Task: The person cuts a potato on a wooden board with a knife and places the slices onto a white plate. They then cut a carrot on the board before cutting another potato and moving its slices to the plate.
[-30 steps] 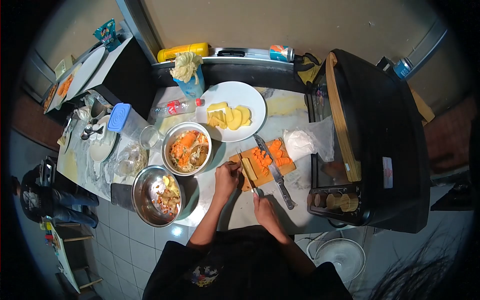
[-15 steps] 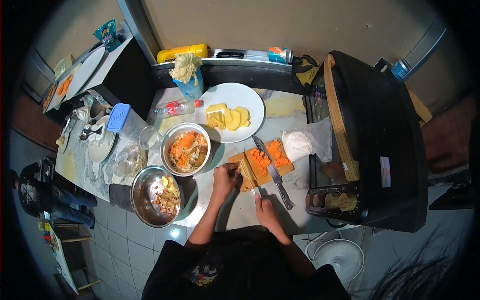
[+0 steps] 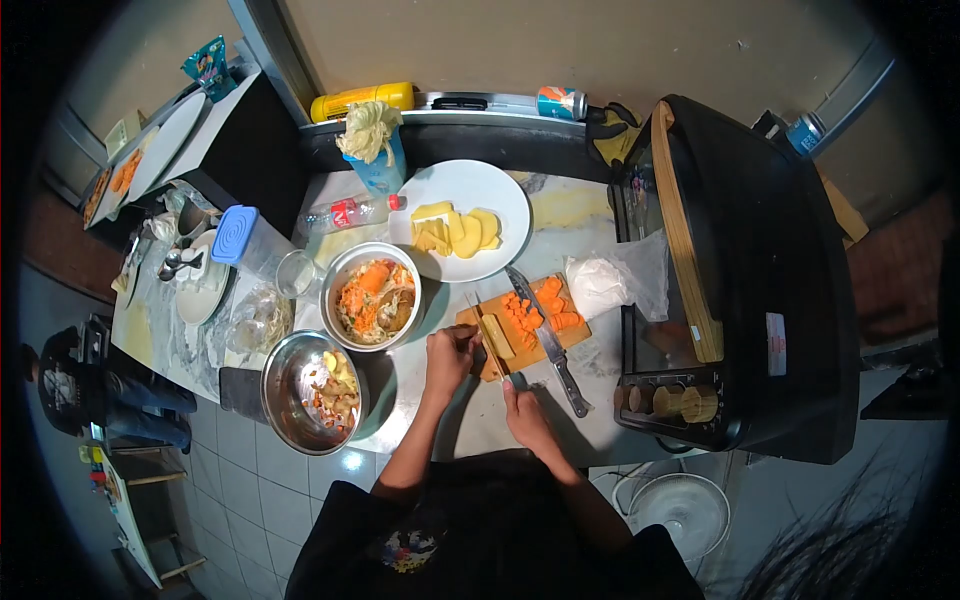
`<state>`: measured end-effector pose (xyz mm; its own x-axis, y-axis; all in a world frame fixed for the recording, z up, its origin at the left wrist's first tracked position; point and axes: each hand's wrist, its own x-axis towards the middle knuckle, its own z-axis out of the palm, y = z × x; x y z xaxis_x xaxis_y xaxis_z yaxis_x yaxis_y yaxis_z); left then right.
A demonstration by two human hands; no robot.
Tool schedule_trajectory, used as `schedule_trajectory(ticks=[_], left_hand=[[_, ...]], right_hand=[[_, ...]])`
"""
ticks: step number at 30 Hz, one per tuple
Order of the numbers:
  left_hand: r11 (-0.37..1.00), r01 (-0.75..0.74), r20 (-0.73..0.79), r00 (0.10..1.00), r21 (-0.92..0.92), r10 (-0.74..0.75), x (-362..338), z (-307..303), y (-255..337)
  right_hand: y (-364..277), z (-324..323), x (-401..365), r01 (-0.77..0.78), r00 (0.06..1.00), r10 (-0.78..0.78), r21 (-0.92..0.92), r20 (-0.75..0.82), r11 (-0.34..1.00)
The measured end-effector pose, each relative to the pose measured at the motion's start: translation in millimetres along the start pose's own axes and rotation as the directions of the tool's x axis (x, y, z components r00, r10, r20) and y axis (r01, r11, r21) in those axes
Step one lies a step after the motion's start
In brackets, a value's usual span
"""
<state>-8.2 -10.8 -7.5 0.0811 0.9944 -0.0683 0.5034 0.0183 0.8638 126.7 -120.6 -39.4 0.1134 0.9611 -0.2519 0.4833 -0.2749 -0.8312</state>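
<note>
My right hand (image 3: 527, 415) grips the handle of a thin-bladed knife (image 3: 487, 343), whose blade points away over the cutting board (image 3: 487, 374). Pale yellow potato sticks (image 3: 497, 337) lie on the board against the blade's right side. At the board's left edge, my left hand (image 3: 450, 362) has its fingers curled together close to the blade; what they pinch, if anything, is hidden. Cut carrot pieces (image 3: 522, 312) cover the board's right part. Across them rests a larger knife (image 3: 548, 343) with a dark handle, touched by neither hand.
Left of the board stand a pot of shredded vegetables (image 3: 335, 285) and a steel bowl of peelings (image 3: 285, 440). A white plate (image 3: 505, 190) with potato slices is behind. A bag of white powder (image 3: 597, 285) and a black oven (image 3: 770, 270) are right. A person (image 3: 75, 375) stands far left.
The knife in my right hand has shifted to the left side of the potato sticks. My right hand has moved slightly left and away from me; my left hand stays almost in place.
</note>
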Motion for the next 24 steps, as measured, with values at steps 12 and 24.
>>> schedule_trajectory(ticks=[12, 24], left_hand=[[0.994, -0.111, -0.022, 0.994, -0.006, 0.111, 4, 3, -12], [0.999, -0.033, 0.029, 0.999, -0.017, 0.034, 5, 0, -10]], right_hand=[[4, 10, 1, -0.041, 0.999, 0.039, -0.104, -0.026, 0.994], [-9, 4, 10, -0.104, 0.995, 0.103, -0.154, -0.010, 0.983]])
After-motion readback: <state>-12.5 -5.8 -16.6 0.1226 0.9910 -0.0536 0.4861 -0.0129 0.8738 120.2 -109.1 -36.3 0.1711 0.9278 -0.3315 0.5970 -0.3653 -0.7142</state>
